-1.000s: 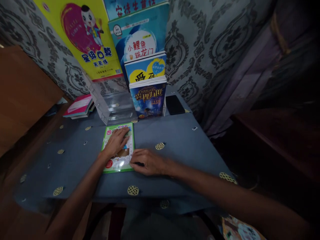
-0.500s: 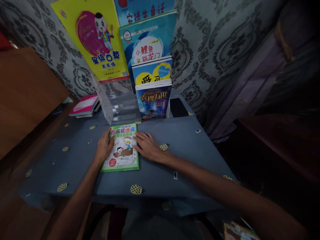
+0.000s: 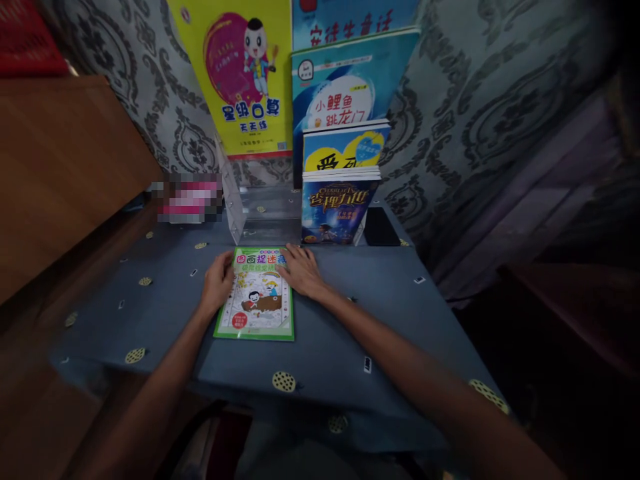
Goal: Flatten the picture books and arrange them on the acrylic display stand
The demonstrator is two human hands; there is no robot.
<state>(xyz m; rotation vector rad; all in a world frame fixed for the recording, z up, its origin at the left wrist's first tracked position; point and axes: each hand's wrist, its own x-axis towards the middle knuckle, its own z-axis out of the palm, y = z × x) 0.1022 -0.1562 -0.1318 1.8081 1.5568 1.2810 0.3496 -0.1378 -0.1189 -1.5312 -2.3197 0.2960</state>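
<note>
A green-edged picture book [image 3: 260, 300] lies flat on the blue tablecloth [image 3: 340, 353], its cover up. My left hand [image 3: 219, 281] rests along the book's left edge near the top, fingers at the edge. On the upper right corner lies my right hand [image 3: 301, 270], palm down with its fingers spread, covering part of the title. Just behind the book stands a clear acrylic rack [image 3: 273, 230]. It holds a yellow workbook [image 3: 250, 87], a teal book [image 3: 350, 80], a blue and yellow book [image 3: 345, 147] and dark blue books [image 3: 335, 210] in front.
A black flat object [image 3: 383, 227] lies right of the rack. Left of the rack is a pink item [image 3: 193, 200], blurred by pixelation. A wooden cabinet [image 3: 65, 167] stands at the left, with a red object [image 3: 30, 40] on top. Patterned wallpaper and a curtain [image 3: 515, 207] are behind.
The view has shifted, so the rack and book appear further right. My right hand has moved up the book's right side to its top corner. My left hand remains at the left edge.
</note>
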